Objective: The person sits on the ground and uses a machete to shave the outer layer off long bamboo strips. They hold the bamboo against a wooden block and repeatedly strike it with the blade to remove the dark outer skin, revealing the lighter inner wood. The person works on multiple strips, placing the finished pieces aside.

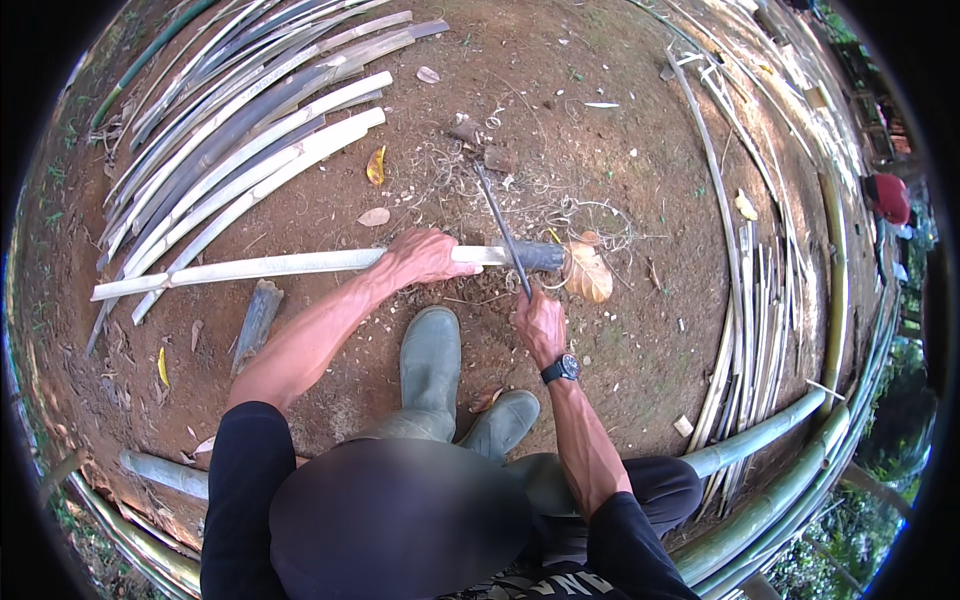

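Observation:
My left hand [425, 257] is closed around a long pale bamboo strip [270, 265], which runs out to the left just above the ground. In my right hand [541, 325], wearing a wristwatch on the same arm, is the handle of a long knife [503, 228]. Its narrow dark blade points away from me and crosses the strip near its right end. A dark bamboo piece [540, 257] continues from that end; whether it is joined or lies beneath, I cannot tell. Against it lies a dry brown leaf [588, 272]. My fingers hide part of the strip and the knife handle.
Many bamboo strips [260, 130] lie piled at the far left. Thin sticks [755, 340] lie at right, near long green poles [770, 430]. Curled shavings [590, 220] litter the soil ahead. A short bamboo offcut [257, 325] is beside my left forearm; my rubber boots [430, 365] stand below the strip.

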The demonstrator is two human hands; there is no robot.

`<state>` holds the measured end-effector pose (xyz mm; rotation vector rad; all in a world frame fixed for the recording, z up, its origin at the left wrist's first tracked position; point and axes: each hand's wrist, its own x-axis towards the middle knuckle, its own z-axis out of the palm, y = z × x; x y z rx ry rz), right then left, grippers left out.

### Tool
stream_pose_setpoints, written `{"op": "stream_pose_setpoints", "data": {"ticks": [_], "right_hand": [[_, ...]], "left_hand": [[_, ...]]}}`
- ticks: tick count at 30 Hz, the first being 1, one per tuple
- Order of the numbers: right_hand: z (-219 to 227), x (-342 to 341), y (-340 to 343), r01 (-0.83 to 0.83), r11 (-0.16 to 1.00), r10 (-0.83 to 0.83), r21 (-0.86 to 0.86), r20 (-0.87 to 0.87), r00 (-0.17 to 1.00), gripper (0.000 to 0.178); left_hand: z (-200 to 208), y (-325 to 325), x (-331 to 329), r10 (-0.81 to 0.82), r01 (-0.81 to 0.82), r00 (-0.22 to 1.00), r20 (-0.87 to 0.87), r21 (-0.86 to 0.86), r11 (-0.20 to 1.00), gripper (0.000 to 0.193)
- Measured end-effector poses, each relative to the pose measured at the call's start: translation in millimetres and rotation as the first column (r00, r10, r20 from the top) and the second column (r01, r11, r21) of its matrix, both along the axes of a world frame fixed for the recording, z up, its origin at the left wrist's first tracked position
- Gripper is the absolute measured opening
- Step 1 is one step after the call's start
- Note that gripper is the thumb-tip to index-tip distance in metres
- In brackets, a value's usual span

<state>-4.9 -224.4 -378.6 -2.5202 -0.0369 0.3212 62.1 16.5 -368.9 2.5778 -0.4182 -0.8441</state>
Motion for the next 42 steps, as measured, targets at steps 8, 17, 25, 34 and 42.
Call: {"op": "stream_pose_setpoints", "data": {"ticks": [8,17,25,34,42], "right_hand": [[19,14,14,-0.027,0.999,0.025,0.023,0.080,0.996,0.026],[-5,12,-9,-0.125,0.980,0.127,-0.158,0.000,0.992,0.027],[21,17,7,-0.084,0.995,0.087,-0.052,0.058,0.994,0.029],[12,14,0,-0.079,0.995,0.081,-0.056,0.021,0.997,0.028],[8,15,-8,-0.187,0.962,0.183,-0.200,-0.036,0.982,0.025]], "left_hand": [[-8,9,16,-0.085,0.085,0.994,-0.072,0.003,0.996,0.082],[-4,4,20,-0.098,0.098,0.994,-0.044,-0.002,0.995,0.078],[-3,6,19,-0.057,0.063,0.992,-0.113,0.045,0.997,0.074],[-2,7,15,-0.088,0.093,0.993,-0.080,0.053,0.994,0.076],[-4,6,8,-0.045,0.045,0.999,-0.022,0.020,0.999,0.074]]}}
